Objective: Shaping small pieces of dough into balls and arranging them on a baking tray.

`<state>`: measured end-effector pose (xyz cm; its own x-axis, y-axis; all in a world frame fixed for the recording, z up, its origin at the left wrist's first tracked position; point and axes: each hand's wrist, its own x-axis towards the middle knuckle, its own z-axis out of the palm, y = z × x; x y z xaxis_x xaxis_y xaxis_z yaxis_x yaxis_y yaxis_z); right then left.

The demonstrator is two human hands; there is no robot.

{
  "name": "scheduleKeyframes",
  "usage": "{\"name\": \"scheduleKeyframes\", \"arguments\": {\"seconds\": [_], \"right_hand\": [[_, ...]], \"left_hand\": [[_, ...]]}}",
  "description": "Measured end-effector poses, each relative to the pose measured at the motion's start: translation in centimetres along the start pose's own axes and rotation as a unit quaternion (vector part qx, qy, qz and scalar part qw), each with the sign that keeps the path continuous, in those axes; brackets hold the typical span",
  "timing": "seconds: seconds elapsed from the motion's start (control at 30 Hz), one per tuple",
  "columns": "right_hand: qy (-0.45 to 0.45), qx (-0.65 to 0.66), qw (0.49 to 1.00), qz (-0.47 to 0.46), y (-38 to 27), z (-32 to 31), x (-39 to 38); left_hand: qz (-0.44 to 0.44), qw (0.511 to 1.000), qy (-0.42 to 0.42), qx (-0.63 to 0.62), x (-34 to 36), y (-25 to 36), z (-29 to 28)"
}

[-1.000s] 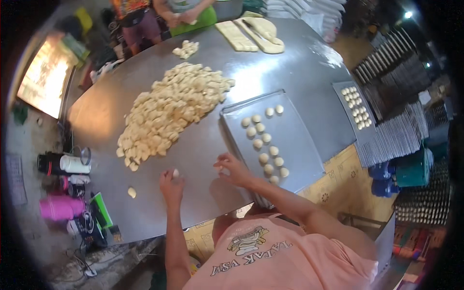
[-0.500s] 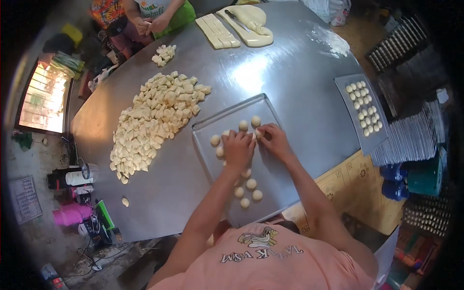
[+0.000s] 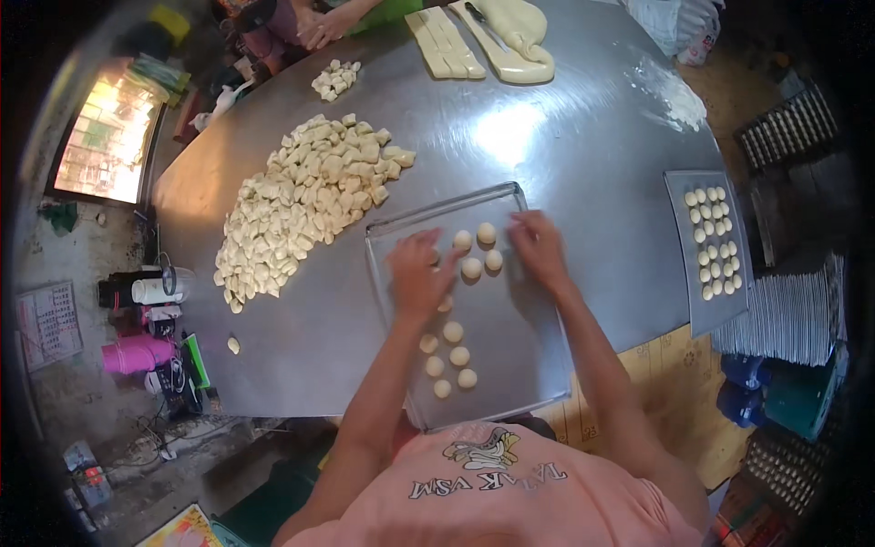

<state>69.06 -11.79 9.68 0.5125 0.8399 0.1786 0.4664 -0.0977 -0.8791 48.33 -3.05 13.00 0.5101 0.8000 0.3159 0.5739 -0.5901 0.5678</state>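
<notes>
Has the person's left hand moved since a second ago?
Yes. The left hand has gone from the bare table beside the dough pile onto the baking tray, next to the dough balls.

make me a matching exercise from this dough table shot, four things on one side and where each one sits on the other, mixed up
Things:
1. left hand
2. big heap of cut dough pieces
3. second tray full of dough balls
4. long strips of dough

Places:
A. far edge of the table, near another person's hands
B. on the near tray, beside the dough balls
C. right edge of the table
D. on the table left of the near tray

Pairs: 1-B, 2-D, 3-C, 4-A
</notes>
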Motion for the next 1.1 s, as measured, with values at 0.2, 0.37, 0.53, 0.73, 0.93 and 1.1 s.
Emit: {"name": "scheduleKeyframes", "arguments": {"seconds": [0.2, 0.37, 0.53, 0.73, 0.93, 1.1], "right_hand": [[-0.11, 0.116, 0.886, 0.435, 4.6, -8.4, -11.3], [-0.107, 0.117, 0.89, 0.428, 3.0, -8.8, -15.7], [-0.082, 0.219, 0.866, 0.443, 1.1, -7.6, -16.3], [-0.124, 0.245, 0.849, 0.452, 0.8, -6.9, -18.0], [0.02, -0.013, 0.975, 0.221, -3.0, -3.9, -9.6], [-0.042, -0.015, 0.999, 0.01, -3.4, 2.2, -1.4]], "left_hand": [[-0.431, 0.88, 0.065, -0.188, -11.9, -11.7, -5.6], [-0.462, 0.869, -0.129, -0.125, -10.7, -8.4, -5.3], [-0.424, 0.893, -0.117, -0.099, -9.1, -8.0, -6.4], [-0.397, 0.91, -0.108, -0.053, -8.3, -8.3, -7.7], [-0.135, 0.985, 0.011, -0.109, -2.5, -2.6, -3.4], [0.036, 0.999, -0.033, 0.02, 1.5, -0.2, 1.4]]}}
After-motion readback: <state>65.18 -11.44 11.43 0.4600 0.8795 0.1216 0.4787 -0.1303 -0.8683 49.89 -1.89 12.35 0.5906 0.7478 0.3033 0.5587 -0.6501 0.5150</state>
